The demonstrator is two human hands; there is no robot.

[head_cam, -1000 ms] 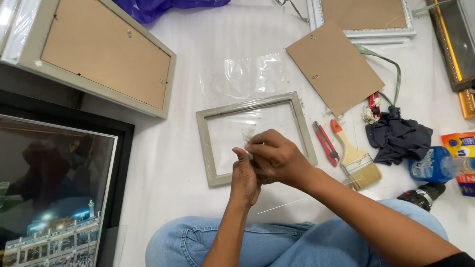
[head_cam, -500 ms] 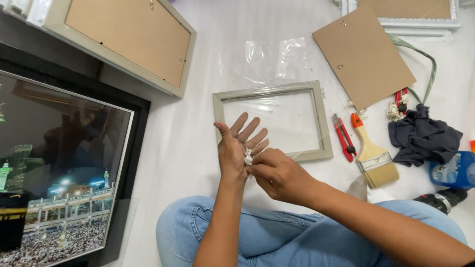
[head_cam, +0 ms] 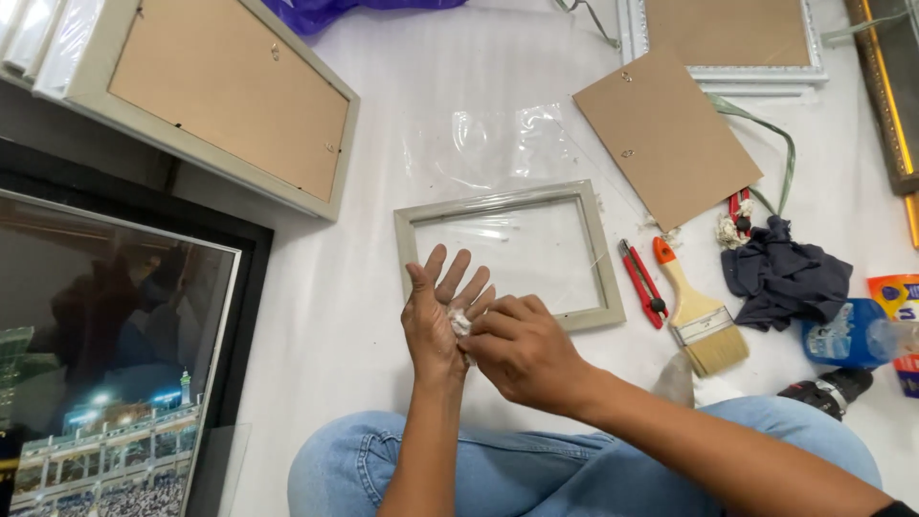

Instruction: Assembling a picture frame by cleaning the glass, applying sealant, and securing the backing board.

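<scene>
The right hand pinches a small white wad against the upright, spread-open palm of the left hand, both held above the floor just before the frame's near edge.
</scene>
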